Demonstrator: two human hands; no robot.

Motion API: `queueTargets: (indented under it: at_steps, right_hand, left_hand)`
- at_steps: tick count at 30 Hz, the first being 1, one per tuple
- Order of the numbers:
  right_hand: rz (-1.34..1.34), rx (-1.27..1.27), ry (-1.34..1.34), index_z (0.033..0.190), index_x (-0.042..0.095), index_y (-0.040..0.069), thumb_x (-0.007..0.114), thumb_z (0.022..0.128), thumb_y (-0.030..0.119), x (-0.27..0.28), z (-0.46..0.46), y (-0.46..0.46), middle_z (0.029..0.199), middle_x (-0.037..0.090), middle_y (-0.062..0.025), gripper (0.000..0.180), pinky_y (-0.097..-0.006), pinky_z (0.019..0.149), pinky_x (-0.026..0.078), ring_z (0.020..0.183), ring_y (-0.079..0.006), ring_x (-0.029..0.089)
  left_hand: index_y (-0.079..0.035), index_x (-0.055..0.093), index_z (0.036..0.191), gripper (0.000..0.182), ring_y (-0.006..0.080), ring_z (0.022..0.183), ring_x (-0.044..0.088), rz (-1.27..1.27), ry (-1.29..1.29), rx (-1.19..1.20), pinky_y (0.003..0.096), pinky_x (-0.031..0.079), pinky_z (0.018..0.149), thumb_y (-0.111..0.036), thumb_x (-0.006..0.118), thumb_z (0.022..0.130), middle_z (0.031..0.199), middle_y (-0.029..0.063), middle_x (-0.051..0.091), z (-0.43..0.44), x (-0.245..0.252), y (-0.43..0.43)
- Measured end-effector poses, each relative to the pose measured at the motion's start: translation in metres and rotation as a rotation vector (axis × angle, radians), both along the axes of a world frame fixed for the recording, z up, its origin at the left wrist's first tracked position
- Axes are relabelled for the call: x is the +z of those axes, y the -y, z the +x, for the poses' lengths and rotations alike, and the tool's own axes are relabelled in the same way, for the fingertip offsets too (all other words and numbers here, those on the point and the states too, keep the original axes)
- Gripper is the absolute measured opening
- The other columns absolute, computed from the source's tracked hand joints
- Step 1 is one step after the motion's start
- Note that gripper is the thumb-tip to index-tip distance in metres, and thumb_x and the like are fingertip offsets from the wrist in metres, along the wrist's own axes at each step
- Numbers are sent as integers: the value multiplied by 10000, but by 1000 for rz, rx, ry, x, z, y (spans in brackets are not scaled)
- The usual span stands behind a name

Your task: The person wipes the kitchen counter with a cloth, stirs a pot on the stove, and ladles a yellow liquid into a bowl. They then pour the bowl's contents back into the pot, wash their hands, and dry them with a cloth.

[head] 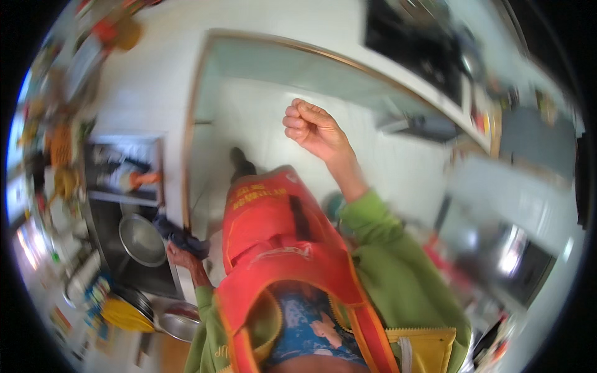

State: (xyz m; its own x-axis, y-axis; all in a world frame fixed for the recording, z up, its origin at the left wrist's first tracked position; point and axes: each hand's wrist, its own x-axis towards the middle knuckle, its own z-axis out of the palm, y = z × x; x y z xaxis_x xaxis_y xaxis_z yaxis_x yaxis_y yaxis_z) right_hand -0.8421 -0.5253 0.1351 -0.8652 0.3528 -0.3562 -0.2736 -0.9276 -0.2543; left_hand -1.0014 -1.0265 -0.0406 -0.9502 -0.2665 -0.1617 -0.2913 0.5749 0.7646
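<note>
My left hand (183,256) is at the counter edge beside the sink, with its fingers against a dark cloth (182,235) that hangs over the front edge. A round metal bowl (142,239) lies in the dark sink basin (107,224), just beyond the cloth. My right hand (310,128) is raised over the floor in front of me, its fingers curled into a loose fist. Nothing shows between those fingers. A red apron (280,224) covers my front.
Left of me, a second basin (123,165) holds utensils with an orange part. Near the sink stand a metal pan (179,321), a yellow cloth (123,314) and an orange basket (60,144). A black cooktop (413,51) is set in the counter at the upper right.
</note>
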Motion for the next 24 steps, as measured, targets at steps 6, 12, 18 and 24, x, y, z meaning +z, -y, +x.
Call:
queueTargets:
  at_steps: [6, 12, 18, 24]
  right_hand:
    - [190, -652, 741, 873, 626, 2, 656, 900, 93, -31, 321, 47, 738, 582, -37, 99, -251, 600, 455, 635, -123, 548]
    - [355, -489, 1764, 849, 668, -29, 690, 861, 122, -88, 522, 183, 724, 639, -63, 153, -267, 545, 462, 632, -117, 581]
    - [290, -2, 1991, 882, 658, 18, 689, 834, 159, -198, 627, 242, 776, 661, -76, 151, -320, 562, 469, 668, -161, 607]
    - [610, 753, 1957, 807, 658, 56, 673, 801, 187, -232, 627, 201, 743, 667, -93, 132, -346, 524, 459, 642, -203, 627]
  left_hand:
    - [-24, 655, 1026, 442, 304, 789, 650, -412, -130, -405, 425, 528, 707, -400, 668, 793, 886, 145, 677, -15, -1, 17]
    - [-29, 627, 1061, 538, 311, 750, 641, -194, 183, -406, 423, 529, 693, -448, 703, 732, 851, 143, 668, -28, 13, -16]
    - [-34, 598, 1095, 642, 319, 712, 632, 248, 507, -291, 421, 530, 679, -496, 737, 671, 816, 141, 660, -35, 32, -20]
    - [-42, 624, 993, 432, 312, 670, 633, 253, 402, -386, 421, 513, 647, -377, 676, 727, 792, 147, 666, -13, 30, -9]
